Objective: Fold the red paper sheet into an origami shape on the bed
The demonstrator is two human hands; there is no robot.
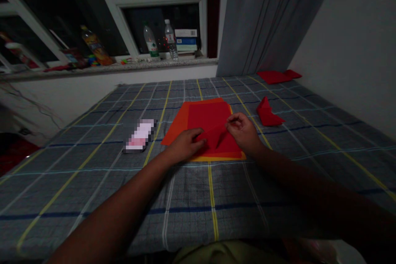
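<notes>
A folded piece of red paper (213, 137) is held between my two hands, above a stack of coloured paper sheets (206, 112). Red sheets lie uppermost in that stack, and orange and yellow edges stick out around them. My left hand (186, 144) grips the left end of the folded piece with thumb and fingers. At its right end, the fingertips of my right hand (243, 131) pinch a raised corner. Red on red makes the exact fold lines hard to tell. Just right of my right hand stands a folded red paper shape (268, 113), apart from it.
A phone with a blurred screen (140, 135) lies left of the stack on the checked cloth (102, 181). More red paper (274, 76) rests at the far right corner. Bottles (150, 43) and stacked boxes (186, 41) line the windowsill behind; a grey curtain (262, 16) hangs beside it.
</notes>
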